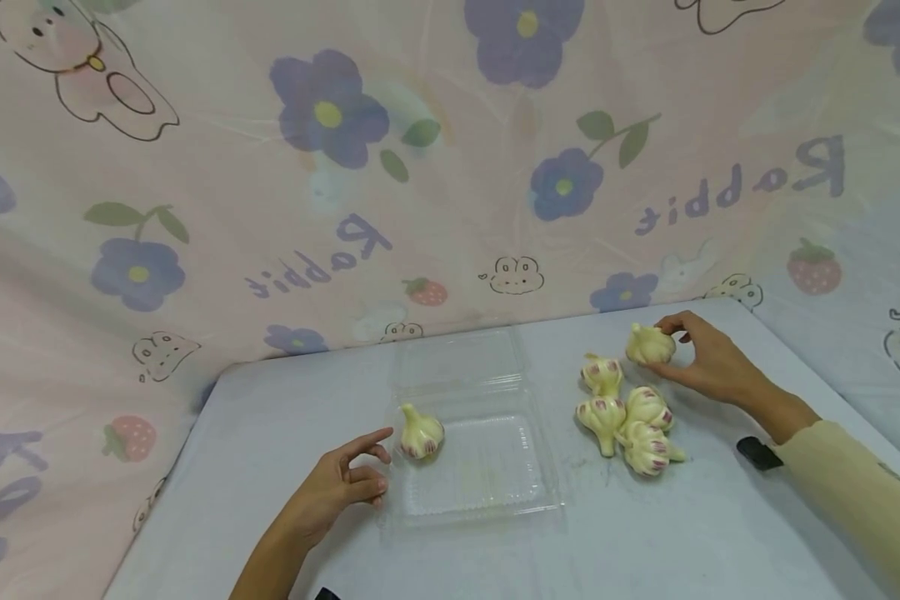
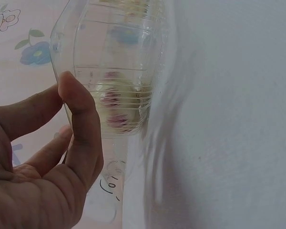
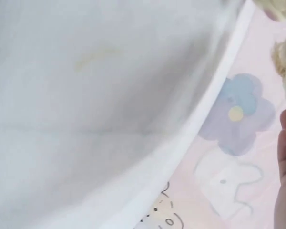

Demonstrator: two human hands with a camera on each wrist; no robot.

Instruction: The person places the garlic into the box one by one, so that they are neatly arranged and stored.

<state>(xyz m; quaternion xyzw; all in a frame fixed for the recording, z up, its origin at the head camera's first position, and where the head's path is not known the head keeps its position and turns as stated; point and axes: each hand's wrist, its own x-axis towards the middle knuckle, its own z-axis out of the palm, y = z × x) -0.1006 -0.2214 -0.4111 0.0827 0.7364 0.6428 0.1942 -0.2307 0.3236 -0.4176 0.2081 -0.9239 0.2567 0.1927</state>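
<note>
- The right hand (image 1: pixel 708 362) pinches one garlic (image 1: pixel 651 347) between thumb and fingers; it sits at their left side, the stem toward far left.
- The left hand (image 1: pixel 339 483) has its fingers loosely spread at the clear box's (image 1: pixel 480 475) left rim; whether they touch, I cannot tell.
- From the held garlic, the box lies left and nearer; the left hand is closer to it.

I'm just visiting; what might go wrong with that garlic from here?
The garlic bulb held by the right hand could slip and perhaps knock the four loose bulbs close by. The clear plastic container looks thin, so a nudge from the left hand at its side might shift it. The single bulb inside, near that same side, might then roll.
</note>
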